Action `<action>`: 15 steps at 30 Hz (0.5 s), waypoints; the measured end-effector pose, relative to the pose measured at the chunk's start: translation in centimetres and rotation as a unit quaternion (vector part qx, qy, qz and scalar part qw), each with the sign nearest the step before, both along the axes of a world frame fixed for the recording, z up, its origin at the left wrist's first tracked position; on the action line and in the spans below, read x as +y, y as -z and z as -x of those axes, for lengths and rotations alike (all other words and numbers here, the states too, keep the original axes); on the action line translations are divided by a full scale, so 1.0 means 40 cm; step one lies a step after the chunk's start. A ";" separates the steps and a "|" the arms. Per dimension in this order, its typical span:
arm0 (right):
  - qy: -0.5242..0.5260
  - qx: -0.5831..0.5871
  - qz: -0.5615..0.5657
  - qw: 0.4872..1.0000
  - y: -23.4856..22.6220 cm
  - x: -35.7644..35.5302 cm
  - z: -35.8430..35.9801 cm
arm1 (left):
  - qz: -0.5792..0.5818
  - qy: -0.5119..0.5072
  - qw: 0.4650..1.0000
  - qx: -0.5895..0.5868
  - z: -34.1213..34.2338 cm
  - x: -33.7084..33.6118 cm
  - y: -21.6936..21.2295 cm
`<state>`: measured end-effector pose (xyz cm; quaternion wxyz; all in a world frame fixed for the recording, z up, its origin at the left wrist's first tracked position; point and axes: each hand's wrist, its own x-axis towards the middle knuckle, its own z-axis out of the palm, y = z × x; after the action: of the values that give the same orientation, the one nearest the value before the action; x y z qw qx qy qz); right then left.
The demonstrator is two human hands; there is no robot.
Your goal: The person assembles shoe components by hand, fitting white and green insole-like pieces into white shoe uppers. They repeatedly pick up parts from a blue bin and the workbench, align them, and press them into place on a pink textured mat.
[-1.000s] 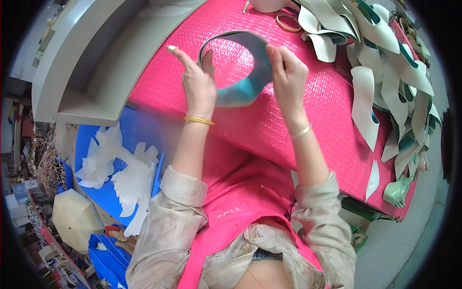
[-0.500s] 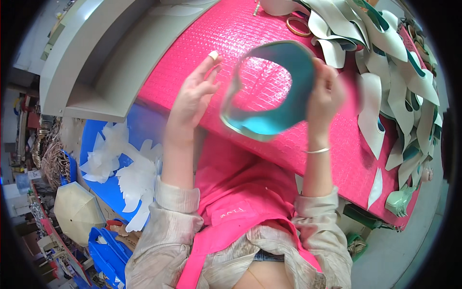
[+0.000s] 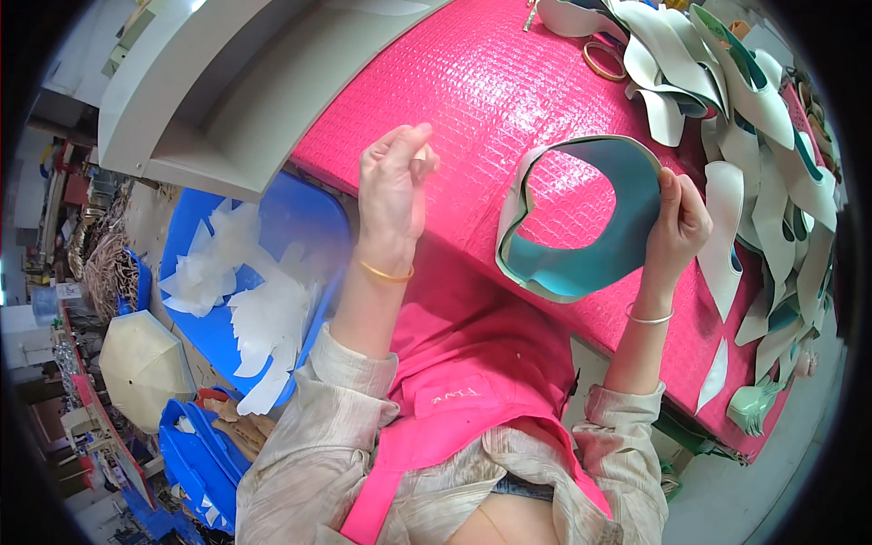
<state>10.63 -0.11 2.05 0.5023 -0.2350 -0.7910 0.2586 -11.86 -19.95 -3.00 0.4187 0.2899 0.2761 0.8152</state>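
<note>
Partly, right-hand fingers (image 3: pixel 690 211) hide the teal band (image 3: pixel 581 272).

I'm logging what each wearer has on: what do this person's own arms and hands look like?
Both the left hand and right hand are ungloved. A thin gold-coloured bangle circles the left wrist, a silver-coloured bangle the right. The creased, pale beige sleeves are rolled into wide cuffs, leaving the forearms bare.
</note>
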 end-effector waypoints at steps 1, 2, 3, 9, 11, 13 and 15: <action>0.007 -0.008 -0.023 1.000 -0.006 -0.002 -0.002 | 0.027 0.019 0.999 0.023 0.000 0.003 0.002; 0.013 -0.016 -0.045 0.999 -0.016 -0.008 0.000 | 0.070 0.002 0.996 0.057 -0.017 0.011 0.007; 0.023 -0.023 -0.070 0.997 -0.027 -0.012 0.001 | 0.110 -0.011 0.990 0.093 -0.038 0.028 -0.001; 0.001 -0.051 -0.177 0.983 -0.128 -0.062 0.051 | 0.364 0.027 0.869 0.334 -0.213 0.150 -0.038; -0.066 -0.043 -0.136 0.988 -0.142 -0.086 0.074 | 0.392 0.058 0.901 0.175 -0.235 0.183 -0.005; -0.094 -0.088 0.027 0.991 -0.142 -0.074 0.087 | 0.357 0.122 0.919 0.111 -0.273 0.187 -0.002; -0.131 -0.081 0.296 0.943 -0.118 -0.025 0.123 | 0.307 0.194 0.931 0.047 -0.312 0.173 -0.010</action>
<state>5.71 -1.12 6.78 0.3060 -0.2879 -0.7407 0.5243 0.62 -13.03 -2.58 0.6236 0.2327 0.4706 0.5792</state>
